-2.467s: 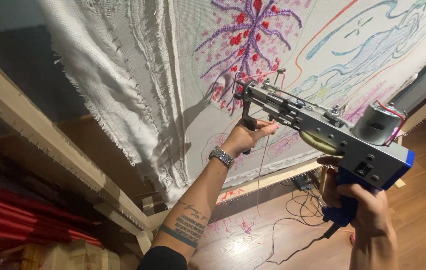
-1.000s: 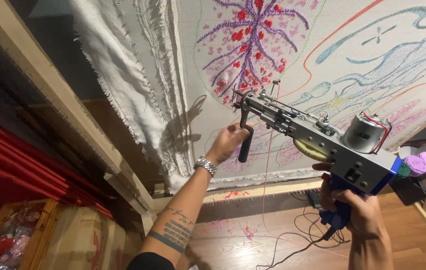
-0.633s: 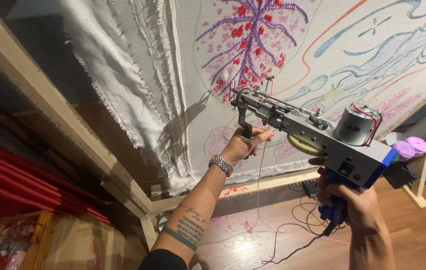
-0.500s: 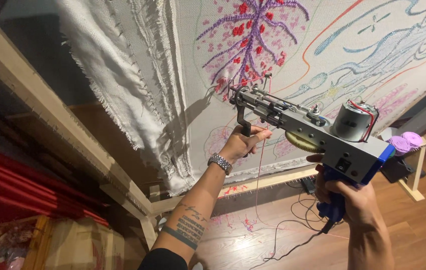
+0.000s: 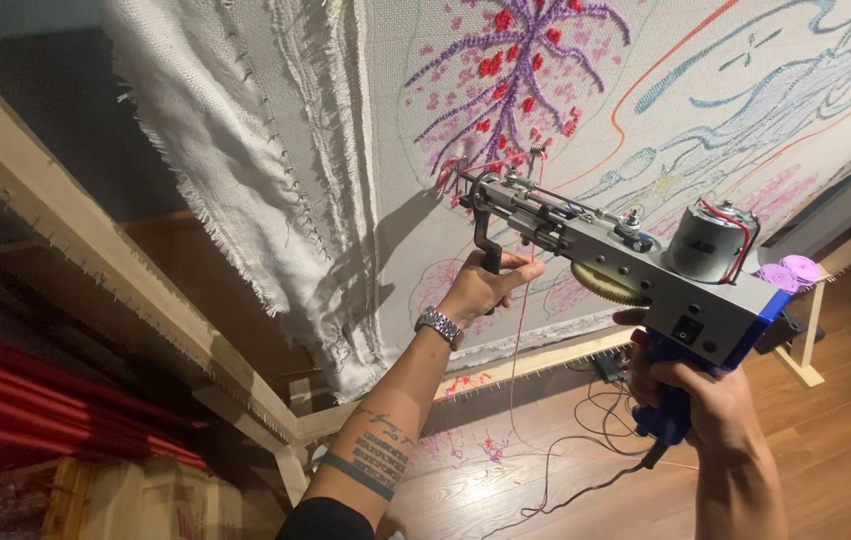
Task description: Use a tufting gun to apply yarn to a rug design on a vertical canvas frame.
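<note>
A grey and blue tufting gun (image 5: 645,275) points at a stretched white cloth (image 5: 585,120) covered in purple, red and blue stitched patterns. My left hand (image 5: 485,285) grips the gun's black front handle. My right hand (image 5: 690,395) is wrapped around the blue rear grip. The needle tip touches the cloth near red and purple tufts (image 5: 450,175). A thin red yarn (image 5: 515,360) hangs down from the gun. My left wrist carries a metal watch (image 5: 437,325).
A wooden frame (image 5: 95,250) holds the cloth, with loose frayed fabric (image 5: 245,180) hanging at the left. Cables (image 5: 585,440) and yarn scraps lie on the wooden floor. Purple yarn cones (image 5: 790,272) sit at the right. Red fabric (image 5: 35,400) lies at the lower left.
The gun and both hands have shifted slightly as the view moved; the needle stays against the cloth near the red and purple tufts. My grips are unchanged.
</note>
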